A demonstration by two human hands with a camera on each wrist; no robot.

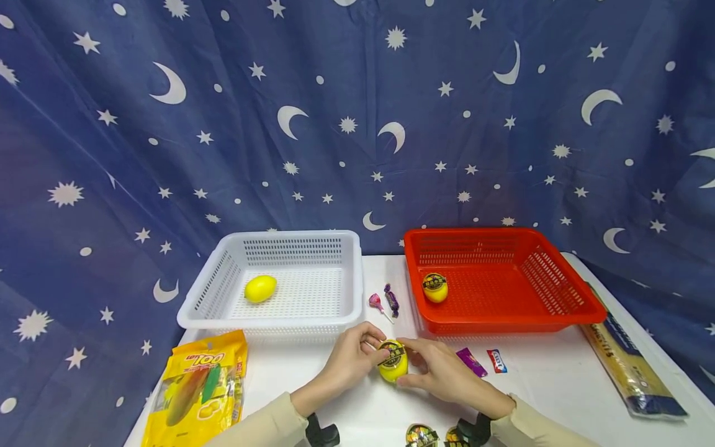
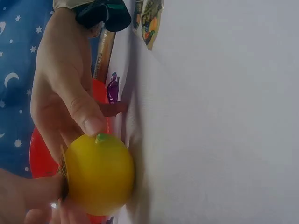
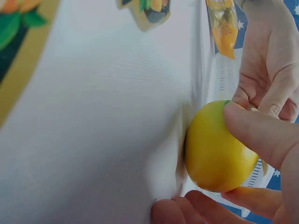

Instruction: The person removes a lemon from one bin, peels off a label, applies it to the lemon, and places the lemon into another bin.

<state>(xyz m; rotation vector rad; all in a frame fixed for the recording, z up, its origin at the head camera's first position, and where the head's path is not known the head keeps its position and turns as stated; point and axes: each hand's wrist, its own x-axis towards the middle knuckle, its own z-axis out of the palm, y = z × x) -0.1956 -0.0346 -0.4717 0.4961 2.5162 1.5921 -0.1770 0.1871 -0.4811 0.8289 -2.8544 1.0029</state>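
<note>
Both hands meet at a yellow lemon (image 1: 393, 370) at the front middle of the table; a black-and-gold label (image 1: 392, 354) lies on its upper side. My right hand (image 1: 441, 371) holds the lemon between thumb and fingers, the thumb beside its green tip in the right wrist view. My left hand (image 1: 353, 355) has its thumb on the label and its fingers at the fruit's far side. Another labelled lemon (image 1: 437, 293) sits in the red basket (image 1: 503, 323), while a lemon without visible label (image 1: 260, 288) lies in the white basket (image 1: 274, 324).
Between the baskets lie a lollipop (image 1: 376, 302) and a purple wrapped candy (image 1: 392, 300). A purple packet (image 1: 472, 362) and a small red-white packet (image 1: 496, 361) are right of the hands. Oval labels (image 1: 421, 436) lie in front. A yellow bag (image 1: 195, 391) and a long package (image 1: 634, 366) flank the table.
</note>
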